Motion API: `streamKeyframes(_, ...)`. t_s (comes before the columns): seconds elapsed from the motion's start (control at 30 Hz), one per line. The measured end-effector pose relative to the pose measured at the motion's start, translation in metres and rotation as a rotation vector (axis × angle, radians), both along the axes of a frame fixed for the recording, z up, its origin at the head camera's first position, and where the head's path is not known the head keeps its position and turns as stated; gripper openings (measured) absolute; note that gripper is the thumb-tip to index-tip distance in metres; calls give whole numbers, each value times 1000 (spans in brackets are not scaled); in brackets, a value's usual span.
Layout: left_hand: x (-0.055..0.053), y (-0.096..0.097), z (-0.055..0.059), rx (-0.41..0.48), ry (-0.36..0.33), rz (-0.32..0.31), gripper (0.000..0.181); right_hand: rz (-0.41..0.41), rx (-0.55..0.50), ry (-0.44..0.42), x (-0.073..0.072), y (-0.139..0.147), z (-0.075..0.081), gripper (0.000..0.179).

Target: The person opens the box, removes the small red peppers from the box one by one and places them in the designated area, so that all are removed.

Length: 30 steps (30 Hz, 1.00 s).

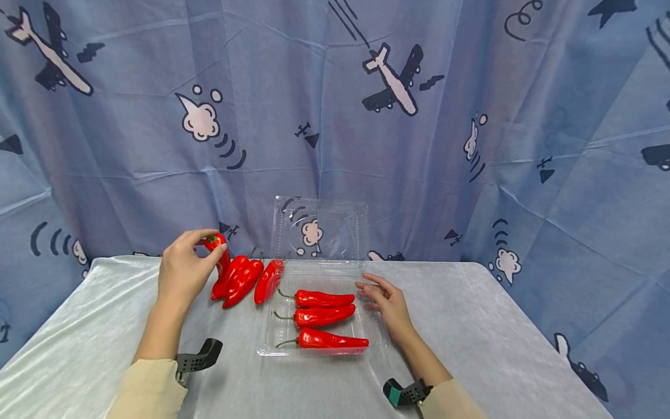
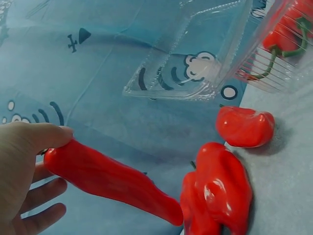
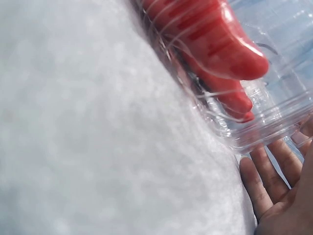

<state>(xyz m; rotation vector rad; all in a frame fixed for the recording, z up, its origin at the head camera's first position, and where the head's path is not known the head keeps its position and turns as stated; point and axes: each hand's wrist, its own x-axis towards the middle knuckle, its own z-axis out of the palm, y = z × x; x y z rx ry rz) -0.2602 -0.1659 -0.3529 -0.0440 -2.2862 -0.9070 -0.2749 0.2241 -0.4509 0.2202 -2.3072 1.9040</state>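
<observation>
My left hand [image 1: 184,265] pinches a red pepper [image 2: 112,181] near its stem end. In the left wrist view that pepper slants downward, its tip overlapping the other peppers. Just right of it on the table lie two red peppers [image 1: 243,283] side by side, and another pepper [image 1: 266,285] rests against the container's left side. Three red peppers [image 1: 324,318] lie in a row inside the clear plastic container [image 1: 269,343], stems toward the left. My right hand [image 1: 388,305] touches the container's right wall, fingers extended; in the right wrist view the fingers [image 3: 261,183] are against its outside.
The container's clear lid [image 1: 335,233] stands raised at the back, before a blue curtain [image 1: 335,145] printed with planes. A pale cloth covers the table [image 1: 487,337]. Black bands [image 1: 201,356] sit on both wrists.
</observation>
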Motion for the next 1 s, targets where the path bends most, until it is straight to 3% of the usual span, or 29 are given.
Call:
streamKeyframes(0.37, -2, 0, -5, -3, -51, -8, 31, -3, 17, -5, 0, 0, 1, 39)
streamKeyframes(0.73, -2, -2, -6, 44, -58, -28, 29, -4, 28, -10, -1, 1, 0, 39)
streamKeyframes(1.0, -3, -3, -6, 21, -56, -22, 29, -12, 31, -12, 0, 0, 1, 38)
